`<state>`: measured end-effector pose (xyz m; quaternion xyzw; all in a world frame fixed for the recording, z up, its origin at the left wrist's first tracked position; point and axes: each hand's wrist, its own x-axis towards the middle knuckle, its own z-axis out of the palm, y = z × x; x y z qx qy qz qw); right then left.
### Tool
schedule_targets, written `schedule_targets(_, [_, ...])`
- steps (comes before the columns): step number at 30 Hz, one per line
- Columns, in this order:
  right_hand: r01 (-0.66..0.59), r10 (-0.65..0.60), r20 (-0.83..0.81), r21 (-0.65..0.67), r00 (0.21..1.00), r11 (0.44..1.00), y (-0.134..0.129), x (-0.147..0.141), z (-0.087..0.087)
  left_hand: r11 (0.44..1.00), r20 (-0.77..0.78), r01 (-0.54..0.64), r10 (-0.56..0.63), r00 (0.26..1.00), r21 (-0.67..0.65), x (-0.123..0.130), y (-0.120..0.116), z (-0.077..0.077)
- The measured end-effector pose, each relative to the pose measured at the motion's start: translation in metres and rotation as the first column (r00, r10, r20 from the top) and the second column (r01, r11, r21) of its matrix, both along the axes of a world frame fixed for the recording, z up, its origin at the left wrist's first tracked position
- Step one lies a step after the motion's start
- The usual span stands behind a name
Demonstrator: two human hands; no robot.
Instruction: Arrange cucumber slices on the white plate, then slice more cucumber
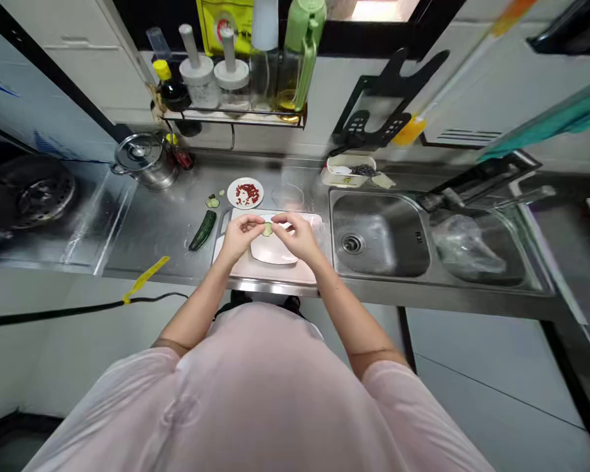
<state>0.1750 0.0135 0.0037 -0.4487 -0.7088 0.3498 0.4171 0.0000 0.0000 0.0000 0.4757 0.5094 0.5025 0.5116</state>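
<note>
Between the fingertips of my left hand (pixel 242 237) and my right hand (pixel 296 237) is a small pale green cucumber slice (pixel 267 229), pinched by both. Under them a white plate (pixel 274 253) rests on a pinkish cutting board (pixel 248 267) near the counter's front edge. Left of the board lies a dark green cucumber (pixel 203 231), with a few small cucumber pieces (pixel 212 202) behind it. Behind the board stands a white dish (pixel 232 192) of chopped red pieces (pixel 247 194).
A steel pot (pixel 146 160) stands at the back left. To the right is a sink (pixel 381 233), with a cream container (pixel 327 176) behind it. Above the counter hangs a shelf (pixel 236 118) of bottles and jars. A plastic bag (pixel 469 246) lies in the second basin.
</note>
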Motion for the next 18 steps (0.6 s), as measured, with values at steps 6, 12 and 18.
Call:
schedule_targets(6, [-0.029, 0.029, 0.015, 0.004, 0.999, 1.0, 0.001, -0.004, 0.001, 0.998, -0.035, 0.05, -0.049, 0.998, 0.035, 0.006, 0.001, 0.007])
schedule_targets(12, [-0.005, 0.005, 0.008, 0.054, 1.0, 0.999, 0.001, -0.001, 0.005, 0.994, 0.052, -0.07, 0.074, 0.996, -0.079, 0.006, -0.005, 0.009])
schedule_targets(18, [-0.015, 0.011, 0.025, 0.143, 1.0, 0.99, 0.0, 0.003, 0.009, 0.912, 0.339, 0.158, -0.023, 0.94, -0.377, 0.014, -0.005, 0.013])
